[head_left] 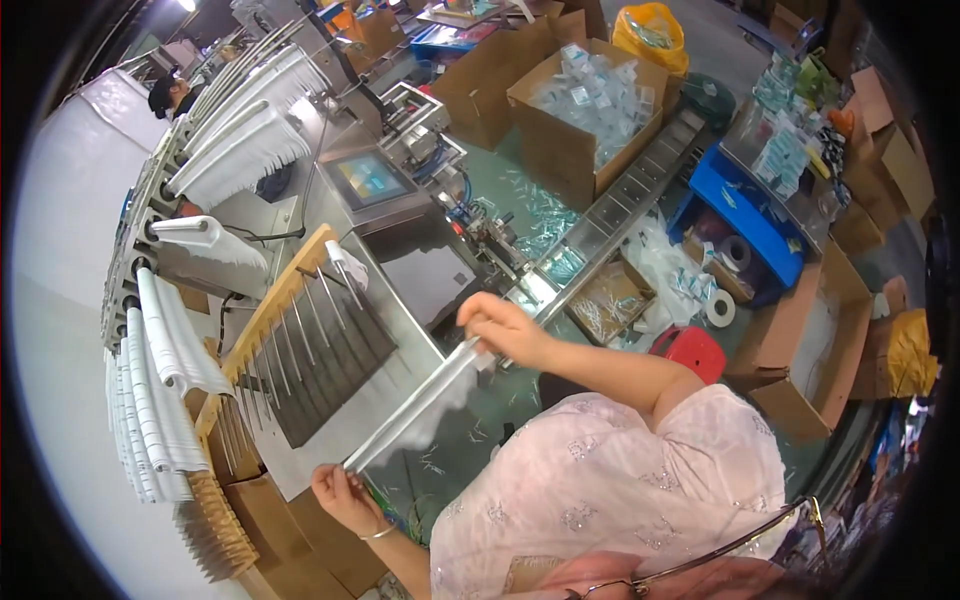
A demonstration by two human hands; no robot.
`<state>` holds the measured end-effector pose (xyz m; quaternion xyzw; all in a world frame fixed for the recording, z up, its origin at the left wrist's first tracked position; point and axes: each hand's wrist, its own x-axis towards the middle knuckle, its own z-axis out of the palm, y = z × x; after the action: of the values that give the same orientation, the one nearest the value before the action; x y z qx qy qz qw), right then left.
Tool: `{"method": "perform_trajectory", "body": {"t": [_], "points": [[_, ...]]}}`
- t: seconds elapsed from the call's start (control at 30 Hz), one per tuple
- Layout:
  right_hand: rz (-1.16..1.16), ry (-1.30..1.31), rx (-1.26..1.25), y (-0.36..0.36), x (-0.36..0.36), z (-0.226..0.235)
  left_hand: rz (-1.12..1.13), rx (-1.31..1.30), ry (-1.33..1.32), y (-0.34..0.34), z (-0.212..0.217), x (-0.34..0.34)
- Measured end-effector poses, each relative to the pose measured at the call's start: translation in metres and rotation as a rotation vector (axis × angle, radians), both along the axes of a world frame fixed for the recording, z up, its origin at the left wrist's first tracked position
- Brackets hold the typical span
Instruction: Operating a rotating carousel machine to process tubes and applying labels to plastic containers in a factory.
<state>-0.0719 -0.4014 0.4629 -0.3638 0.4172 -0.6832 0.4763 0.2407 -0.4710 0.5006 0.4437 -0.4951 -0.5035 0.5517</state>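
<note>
A long white strip of thin, cloth-like material (412,408) stretches slantwise between my hands, with a looser, see-through part hanging along its lower side. My left hand (348,498) pinches the near-left end. At the far-right end, my right hand (503,328) is closed on the strip, its fingers curled. Just left of the strip stands a wooden rack (262,325) holding several thin metal rods over a dark panel (345,385). One rod of the rack carries a small white roll (346,262).
White sheets (165,390) hang from a row of spindles at the left. Ahead is a machine with a screen (368,178) and a metal conveyor (625,200). Beyond it stands a carton of clear packs (590,110). A red stool (692,352) and blue bin (745,215) are right.
</note>
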Motion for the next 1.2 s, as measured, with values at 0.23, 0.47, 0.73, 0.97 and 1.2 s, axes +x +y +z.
{"method": "perform_trajectory", "body": {"t": [0.23,0.47,0.73,0.97,1.2], "points": [[-0.355,-0.009,0.126,0.025,-0.117,0.0,-0.298,-0.034,-0.068,0.012,-0.008,-0.113],[-0.336,-0.003,-0.022,-0.004,-0.272,0.032,-0.343,0.035,0.08,-0.028,0.008,-0.271],[-0.225,0.103,-0.114,-0.055,-0.355,0.062,-0.313,0.019,0.133,-0.083,0.032,-0.35],[-0.026,-0.013,-0.163,-0.067,-0.373,0.074,-0.095,-0.35,-0.039,-0.137,0.029,-0.382],[-0.122,-0.151,-0.384,-0.123,-0.394,0.113,0.302,-1.096,-0.585,-0.208,0.093,-0.437]]}}
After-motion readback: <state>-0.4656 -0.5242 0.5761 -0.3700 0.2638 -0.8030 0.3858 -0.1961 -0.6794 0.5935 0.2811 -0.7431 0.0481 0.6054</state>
